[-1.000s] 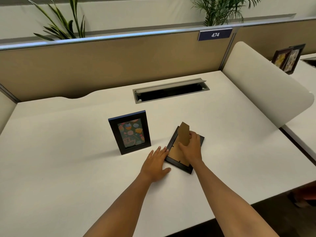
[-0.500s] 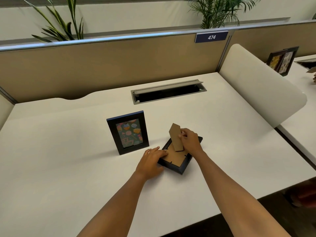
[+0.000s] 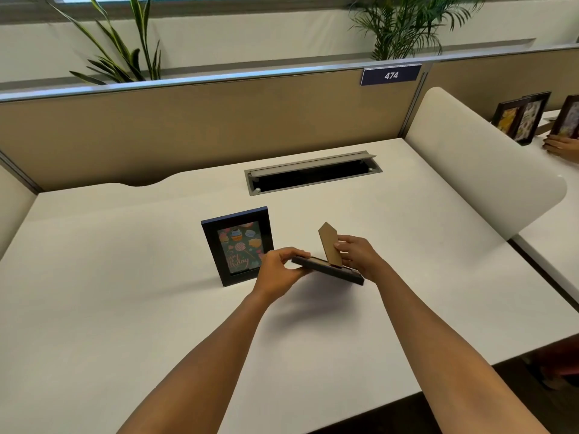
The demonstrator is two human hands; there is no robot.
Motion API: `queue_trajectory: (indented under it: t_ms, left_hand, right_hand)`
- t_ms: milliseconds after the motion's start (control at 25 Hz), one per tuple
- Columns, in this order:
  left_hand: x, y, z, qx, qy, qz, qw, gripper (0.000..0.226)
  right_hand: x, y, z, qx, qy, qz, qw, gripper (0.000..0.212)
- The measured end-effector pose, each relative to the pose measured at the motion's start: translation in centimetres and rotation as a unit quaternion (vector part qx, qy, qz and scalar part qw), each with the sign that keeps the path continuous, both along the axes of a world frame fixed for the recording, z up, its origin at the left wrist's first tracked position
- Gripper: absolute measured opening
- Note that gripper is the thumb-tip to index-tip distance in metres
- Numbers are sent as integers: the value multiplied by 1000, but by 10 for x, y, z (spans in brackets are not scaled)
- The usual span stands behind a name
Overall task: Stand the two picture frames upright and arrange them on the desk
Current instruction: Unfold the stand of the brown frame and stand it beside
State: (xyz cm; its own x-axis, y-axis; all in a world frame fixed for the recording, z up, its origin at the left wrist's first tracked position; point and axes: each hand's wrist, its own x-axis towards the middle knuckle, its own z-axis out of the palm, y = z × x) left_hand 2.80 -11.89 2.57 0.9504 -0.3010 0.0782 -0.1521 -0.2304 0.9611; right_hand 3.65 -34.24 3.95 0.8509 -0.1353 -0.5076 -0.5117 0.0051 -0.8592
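Note:
One black picture frame (image 3: 238, 245) with a cupcake picture stands upright near the middle of the white desk (image 3: 125, 292). A second black frame (image 3: 329, 272) is held face down just above the desk, to the right of the first. Its brown cardboard stand (image 3: 329, 244) sticks up from its back. My left hand (image 3: 280, 270) grips the frame's left end. My right hand (image 3: 357, 256) pinches the stand and supports the frame's right end.
An open grey cable slot (image 3: 313, 173) lies at the back of the desk. A tan partition (image 3: 188, 120) runs behind it, and a white rounded divider (image 3: 476, 164) closes the right side. Beyond the divider stand more frames (image 3: 521, 117) and another person's hand (image 3: 560, 147).
The second frame lay flat on the desk with its stand raised; both hands have now lifted it off the surface. The standing frame has not moved.

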Motion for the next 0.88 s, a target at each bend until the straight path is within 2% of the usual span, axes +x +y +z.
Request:
queue_trajectory:
  t_ms: [160, 320, 480, 520, 600, 720, 880]
  left_hand:
    - [5, -10, 9, -16, -12, -2, 1000, 15]
    - [5, -12, 10, -26, -28, 4, 999, 16]
    - [9, -17, 11, 1, -39, -3, 999, 14]
    - [9, -18, 12, 4, -43, -7, 999, 16]
    - [10, -20, 14, 9, -50, -8, 999, 18]
    - [12, -28, 12, 14, -44, -2, 999, 22]
    - [13, -35, 1, 44, -32, 32, 998, 24]
  right_hand:
    - [-1, -5, 0, 13, 40, 1, 999, 31]
    - [-4, -9, -5, 47, 36, 2, 998, 21]
    - [-15, -8, -18, 109, 4, -133, 985, 22]
    - [-19, -9, -25, 93, -18, -173, 980, 23]
    - [-34, -7, -39, -6, -56, -205, 977, 29]
    - [-58, 2, -58, -157, -106, -169, 967, 43]
    - [-70, 15, -66, -172, -175, -130, 961, 46]
